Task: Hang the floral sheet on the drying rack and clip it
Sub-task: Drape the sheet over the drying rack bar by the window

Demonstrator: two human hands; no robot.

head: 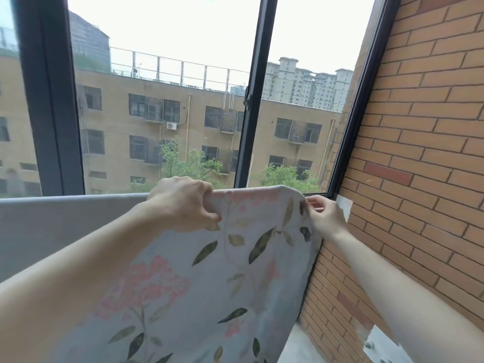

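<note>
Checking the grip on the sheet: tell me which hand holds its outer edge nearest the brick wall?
The right hand, pinching the floral sheet beside the brick wall; the left hand grips farther in.

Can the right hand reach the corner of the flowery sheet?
Yes, it seems so: the right hand already pinches the floral sheet at its right corner, with nothing between them.

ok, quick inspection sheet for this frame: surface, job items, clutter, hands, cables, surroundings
surface: no table or floor work surface seen; the rack itself is hidden.
job's things: floral sheet draped, top edge held up at sill height; no clip seen.
clutter: white scrap on the brick wall.
grippers: left hand grips the sheet's top edge; right hand pinches its right corner.
cables: nothing seen.
surroundings: dark-framed window, apartment blocks and trees outside.
</note>
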